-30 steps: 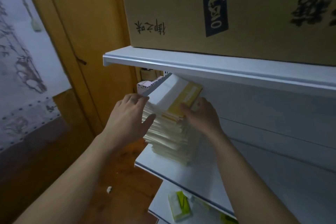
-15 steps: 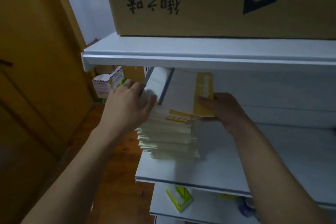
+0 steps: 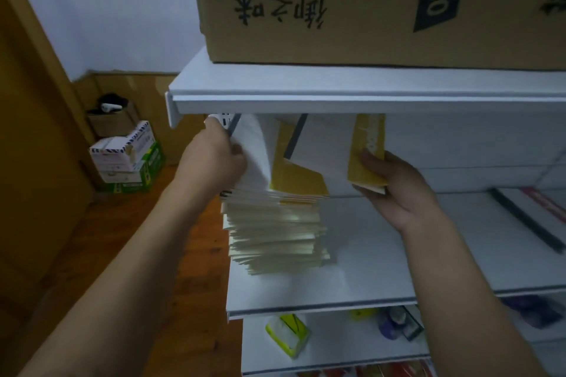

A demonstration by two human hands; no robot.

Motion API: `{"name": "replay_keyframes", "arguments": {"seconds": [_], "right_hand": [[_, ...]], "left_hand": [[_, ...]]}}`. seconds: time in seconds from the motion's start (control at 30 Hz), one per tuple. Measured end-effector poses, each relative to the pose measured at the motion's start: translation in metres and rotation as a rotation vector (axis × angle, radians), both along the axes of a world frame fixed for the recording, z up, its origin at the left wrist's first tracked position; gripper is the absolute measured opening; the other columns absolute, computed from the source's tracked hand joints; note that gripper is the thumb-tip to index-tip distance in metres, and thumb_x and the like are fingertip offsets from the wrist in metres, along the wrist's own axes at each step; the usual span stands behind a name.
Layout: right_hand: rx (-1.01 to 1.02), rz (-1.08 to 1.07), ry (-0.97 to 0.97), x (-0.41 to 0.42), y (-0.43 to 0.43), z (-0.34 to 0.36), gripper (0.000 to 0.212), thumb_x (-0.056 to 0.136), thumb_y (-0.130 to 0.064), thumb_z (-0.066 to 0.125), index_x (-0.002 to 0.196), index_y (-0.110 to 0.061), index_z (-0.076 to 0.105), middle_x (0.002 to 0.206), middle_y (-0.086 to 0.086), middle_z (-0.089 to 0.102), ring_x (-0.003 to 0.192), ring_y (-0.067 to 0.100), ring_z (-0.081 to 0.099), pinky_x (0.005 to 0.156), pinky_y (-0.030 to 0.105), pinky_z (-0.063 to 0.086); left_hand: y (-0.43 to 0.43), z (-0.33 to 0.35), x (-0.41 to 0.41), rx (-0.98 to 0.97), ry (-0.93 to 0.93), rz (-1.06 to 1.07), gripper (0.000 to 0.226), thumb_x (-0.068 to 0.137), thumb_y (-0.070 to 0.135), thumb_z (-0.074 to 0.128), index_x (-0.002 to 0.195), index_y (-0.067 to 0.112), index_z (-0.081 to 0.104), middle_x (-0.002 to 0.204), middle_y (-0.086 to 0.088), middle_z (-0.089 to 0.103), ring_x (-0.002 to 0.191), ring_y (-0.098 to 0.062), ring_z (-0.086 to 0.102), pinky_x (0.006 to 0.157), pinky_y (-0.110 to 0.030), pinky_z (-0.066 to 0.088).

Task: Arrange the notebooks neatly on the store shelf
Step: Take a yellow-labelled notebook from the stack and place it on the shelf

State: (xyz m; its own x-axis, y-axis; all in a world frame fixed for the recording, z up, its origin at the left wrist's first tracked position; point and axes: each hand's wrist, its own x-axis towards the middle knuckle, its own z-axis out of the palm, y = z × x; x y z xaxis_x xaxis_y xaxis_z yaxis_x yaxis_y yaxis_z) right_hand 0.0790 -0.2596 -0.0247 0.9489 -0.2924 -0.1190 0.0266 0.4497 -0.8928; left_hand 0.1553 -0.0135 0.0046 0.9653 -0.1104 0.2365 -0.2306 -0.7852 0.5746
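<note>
A carton (image 3: 352, 3) sits on the top shelf (image 3: 306, 82). At the left end of the shelf (image 3: 382, 254) below stands a ragged stack (image 3: 275, 229) of notebooks. The left hand (image 3: 214, 159) pinches a white notebook (image 3: 254, 156) tilted up off the stack. The right hand (image 3: 395, 190), fingers curled, grips a yellow-edged notebook (image 3: 366, 156) by its lower corner.

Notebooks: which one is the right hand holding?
The raised notebook with the yellow strip, gripped by the right hand. The left hand holds a white notebook; the others lie in the stack.
</note>
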Motion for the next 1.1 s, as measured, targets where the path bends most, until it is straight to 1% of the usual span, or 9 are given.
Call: {"name": "replay_keyframes", "arguments": {"seconds": [0.17, 0.3, 0.37, 0.43, 0.53, 0.63, 0.77, 0.9, 1.1], "right_hand": [[-0.101, 0.028, -0.024, 0.010, 0.022, -0.002, 0.029, 0.090, -0.005, 0.059, 0.119, -0.004, 0.062, 0.116, 0.014, 0.069, 0.099, 0.025, 0.069, 0.081, 0.033, 0.058], [-0.127, 0.027, -0.051, 0.006, 0.012, 0.000, 0.032, 0.090, -0.008, 0.061, 0.122, -0.005, 0.060, 0.118, 0.012, 0.069, 0.105, 0.027, 0.067, 0.090, 0.038, 0.054], [-0.135, 0.047, -0.065, 0.001, 0.003, 0.001, 0.033, 0.089, -0.004, 0.059, 0.123, -0.003, 0.060, 0.118, 0.015, 0.068, 0.105, 0.030, 0.066, 0.087, 0.039, 0.055], [-0.138, 0.040, -0.077, -0.002, -0.008, 0.002, 0.032, 0.089, -0.002, 0.058, 0.120, -0.001, 0.061, 0.116, 0.016, 0.069, 0.104, 0.032, 0.066, 0.084, 0.039, 0.056], [-0.056, -0.011, -0.099, -0.007, -0.026, 0.001, 0.030, 0.086, -0.001, 0.057, 0.115, -0.003, 0.062, 0.113, 0.015, 0.069, 0.097, 0.029, 0.068, 0.075, 0.035, 0.059], [0.079, 0.011, -0.112, -0.011, -0.039, -0.001, 0.038, 0.073, -0.010, 0.062, 0.110, -0.007, 0.062, 0.098, 0.009, 0.073, 0.084, 0.022, 0.071, 0.067, 0.033, 0.060], [0.179, 0.053, -0.122, -0.010, -0.041, -0.001, 0.058, 0.064, -0.013, 0.069, 0.120, -0.008, 0.058, 0.100, 0.008, 0.073, 0.082, 0.020, 0.073, 0.066, 0.032, 0.060], [0.196, 0.140, -0.105, -0.005, -0.034, 0.000, 0.032, 0.082, -0.006, 0.056, 0.113, -0.009, 0.061, 0.098, 0.008, 0.073, 0.079, 0.020, 0.073, 0.062, 0.032, 0.059], [0.094, 0.193, -0.077, 0.005, -0.012, -0.003, 0.033, 0.091, -0.001, 0.050, 0.123, -0.007, 0.058, 0.107, 0.010, 0.070, 0.091, 0.023, 0.069, 0.076, 0.037, 0.059]], "left_hand": [[-0.010, 0.008, -0.022, -0.205, -0.122, -0.104, 0.037, 0.099, 0.018, 0.046, 0.132, 0.011, 0.033, 0.097, 0.001, 0.051, 0.076, -0.014, 0.056, 0.049, -0.019, 0.040], [-0.034, 0.015, -0.044, -0.596, 0.047, -0.212, 0.022, 0.100, 0.020, 0.043, 0.122, 0.020, 0.037, 0.090, -0.003, 0.055, 0.059, -0.011, 0.058, 0.041, -0.014, 0.042], [-0.045, 0.014, -0.046, -0.497, 0.059, -0.216, 0.010, 0.102, 0.028, 0.038, 0.107, 0.023, 0.045, 0.085, 0.004, 0.056, 0.057, -0.006, 0.058, 0.043, -0.011, 0.041], [-0.046, 0.013, -0.040, -0.257, -0.085, -0.147, 0.027, 0.101, 0.037, 0.034, 0.095, 0.022, 0.056, 0.084, 0.012, 0.056, 0.066, -0.002, 0.054, 0.048, -0.008, 0.037], [-0.027, 0.000, -0.022, 0.098, -0.306, 0.118, 0.050, 0.090, 0.059, 0.047, 0.111, 0.017, 0.064, 0.109, 0.001, 0.061, 0.100, -0.019, 0.054, 0.077, -0.024, 0.046], [-0.009, -0.020, -0.010, 0.297, -0.061, 0.160, 0.064, 0.078, 0.069, 0.054, 0.110, 0.014, 0.057, 0.109, -0.009, 0.059, 0.096, -0.025, 0.056, 0.080, -0.040, 0.054], [-0.008, -0.017, -0.014, 0.200, -0.052, 0.158, 0.046, 0.083, 0.052, 0.061, 0.108, 0.015, 0.058, 0.108, -0.009, 0.056, 0.086, -0.024, 0.058, 0.077, -0.043, 0.057], [-0.017, -0.006, -0.022, 0.074, -0.151, 0.148, 0.039, 0.088, 0.020, 0.063, 0.122, 0.012, 0.046, 0.122, -0.013, 0.053, 0.101, -0.032, 0.058, 0.081, -0.044, 0.054], [-0.032, 0.012, -0.050, -0.627, -0.052, -0.090, 0.042, 0.097, 0.009, 0.049, 0.135, 0.022, 0.037, 0.115, 0.009, 0.053, 0.074, -0.010, 0.065, 0.049, -0.026, 0.055]]}}
